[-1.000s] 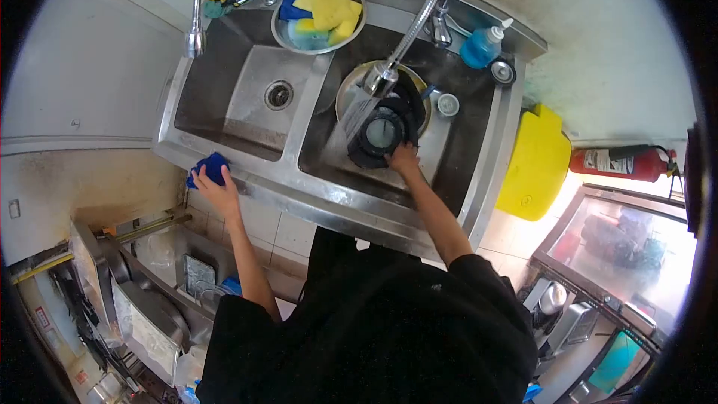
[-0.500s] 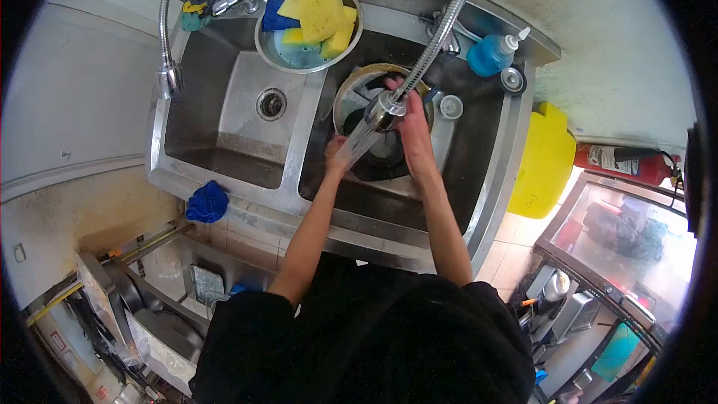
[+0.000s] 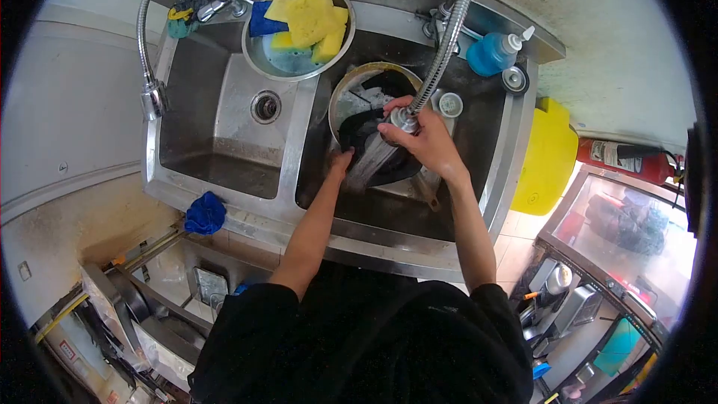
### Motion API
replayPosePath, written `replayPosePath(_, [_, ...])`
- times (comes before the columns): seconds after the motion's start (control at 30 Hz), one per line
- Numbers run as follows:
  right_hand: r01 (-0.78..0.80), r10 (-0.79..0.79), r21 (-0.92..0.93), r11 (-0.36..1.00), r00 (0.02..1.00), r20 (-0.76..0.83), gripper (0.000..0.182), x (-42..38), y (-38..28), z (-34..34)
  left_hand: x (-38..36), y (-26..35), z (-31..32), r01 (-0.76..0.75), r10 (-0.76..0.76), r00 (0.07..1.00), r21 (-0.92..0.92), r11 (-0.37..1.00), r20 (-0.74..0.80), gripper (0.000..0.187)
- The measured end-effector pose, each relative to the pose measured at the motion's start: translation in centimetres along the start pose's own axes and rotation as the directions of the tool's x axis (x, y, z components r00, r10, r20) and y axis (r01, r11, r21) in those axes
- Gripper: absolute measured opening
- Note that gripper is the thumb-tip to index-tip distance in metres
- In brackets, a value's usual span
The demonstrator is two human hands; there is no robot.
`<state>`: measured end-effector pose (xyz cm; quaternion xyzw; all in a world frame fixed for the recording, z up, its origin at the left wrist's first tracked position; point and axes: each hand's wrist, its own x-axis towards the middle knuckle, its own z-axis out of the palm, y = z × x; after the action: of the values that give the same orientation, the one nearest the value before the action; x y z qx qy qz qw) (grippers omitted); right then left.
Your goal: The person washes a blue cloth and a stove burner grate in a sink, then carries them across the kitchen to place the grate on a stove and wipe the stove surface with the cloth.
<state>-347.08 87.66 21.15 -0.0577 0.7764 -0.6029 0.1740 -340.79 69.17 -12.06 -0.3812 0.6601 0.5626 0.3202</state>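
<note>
Fingers of right hand (image 3: 435, 151) wrap spray head (image 3: 404, 120) | left hand (image 3: 340, 163) touches black part (image 3: 396, 172), its grip I cannot tell | part is in sink (image 3: 481, 105), at pan (image 3: 331, 114) | strong jet may splash or make wet part slip.

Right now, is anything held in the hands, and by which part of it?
The right hand grips the faucet spray head around its body, below the flexible hose. The left hand is at a black part's left edge; its grip is unclear.
</note>
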Motion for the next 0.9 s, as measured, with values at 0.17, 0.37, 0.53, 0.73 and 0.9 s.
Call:
replayPosePath(0.17, [0.007, 0.000, 0.123, 0.992, 0.999, -0.051, 0.034, 0.8, 0.0, 1.1, -0.7, 0.5, 1.0, -0.015, 0.024, 1.000, -0.493, 0.870, 0.013, 0.054])
replayPosePath(0.37, [0.088, -0.090, -0.309, 0.947, 0.996, 0.007, 0.046, 2.3, -0.7, 0.6, -11.0, 8.7, 0.8, -0.293, 0.369, 0.929, -0.537, 0.791, 0.037, 0.058])
replayPosePath(0.53, [0.197, -0.298, -0.544, 0.815, 0.949, -0.103, 0.049, 3.0, -0.2, 0.7, -10.2, 8.4, 1.1, -0.244, 0.233, 0.970, -0.202, 0.949, -0.075, 0.053])
replayPosePath(0.73, [0.135, -0.105, -0.228, 0.964, 0.985, 0.137, 0.041, 1.6, -0.3, -5.3, -7.0, 7.6, 0.6, -0.097, 0.371, 0.868, -0.619, 0.779, 0.331, 0.038])
replayPosePath(0.9, [-0.014, -0.152, -0.314, 0.949, 0.855, -0.496, 0.023, 1.8, 2.4, -10.7, -12.0, 9.5, -0.8, -0.203, 0.366, 0.914, -0.583, 0.787, 0.175, 0.031])
